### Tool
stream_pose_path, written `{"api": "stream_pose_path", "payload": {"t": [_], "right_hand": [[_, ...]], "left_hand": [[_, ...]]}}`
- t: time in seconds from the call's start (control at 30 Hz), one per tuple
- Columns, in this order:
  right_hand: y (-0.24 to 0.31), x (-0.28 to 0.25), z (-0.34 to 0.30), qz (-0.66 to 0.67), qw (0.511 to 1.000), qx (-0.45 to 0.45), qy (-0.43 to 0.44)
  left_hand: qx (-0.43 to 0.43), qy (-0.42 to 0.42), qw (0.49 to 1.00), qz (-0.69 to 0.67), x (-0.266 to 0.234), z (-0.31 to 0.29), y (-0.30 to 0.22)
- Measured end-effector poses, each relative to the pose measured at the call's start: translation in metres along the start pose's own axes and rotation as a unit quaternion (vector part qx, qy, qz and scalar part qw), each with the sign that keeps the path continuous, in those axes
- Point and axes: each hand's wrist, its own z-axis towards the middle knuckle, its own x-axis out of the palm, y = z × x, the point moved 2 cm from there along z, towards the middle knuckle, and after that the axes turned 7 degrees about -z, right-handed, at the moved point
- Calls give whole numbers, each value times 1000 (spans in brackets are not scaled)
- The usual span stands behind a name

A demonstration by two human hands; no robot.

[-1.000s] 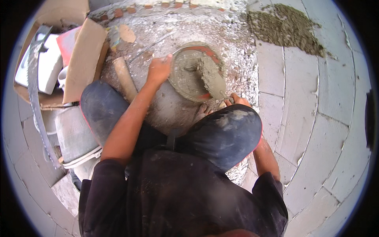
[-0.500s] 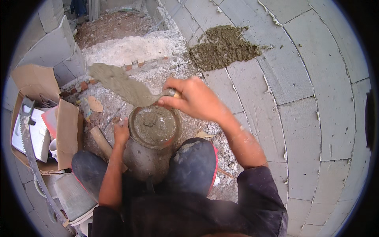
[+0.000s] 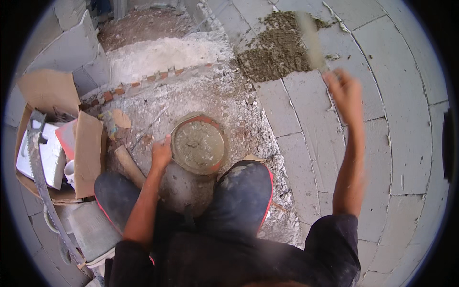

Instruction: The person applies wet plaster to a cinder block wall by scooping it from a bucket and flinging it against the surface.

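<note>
Between my knees stands a round bucket (image 3: 216,123) with wet grey mortar (image 3: 198,143) in it. At its left side my left hand (image 3: 161,153) is closed on the rim. My right hand (image 3: 347,93) is out to the right, wrapped round the handle of a trowel. The trowel blade (image 3: 311,40), smeared by motion, points up and away and overlaps the right part of a rough mortar patch (image 3: 275,55) on the grey block wall (image 3: 363,158). Whether the blade touches the wall, I cannot tell.
On the left, an open cardboard box (image 3: 88,153) holds a white block and a cup. A handsaw (image 3: 40,167) leans across its front. A piece of wood (image 3: 129,165) lies by my left knee. Rubble and a brick edge (image 3: 136,84) run beyond the bucket.
My right hand has swung the mortar-loaded trowel from above the bucket to the right, over the wall patch. My left hand stays at the bucket; the view has shifted slightly.
</note>
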Motion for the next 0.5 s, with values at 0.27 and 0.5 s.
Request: {"api": "stream_pose_path", "payload": {"t": [0.27, 0.5], "right_hand": [[44, 212, -177, -164, 922, -116, 330], [48, 256, -221, 103, 896, -65, 428]], "left_hand": [[7, 17, 999, 46, 16, -1, 5], [-39, 10, 997, 65, 3, -7, 4]]}}
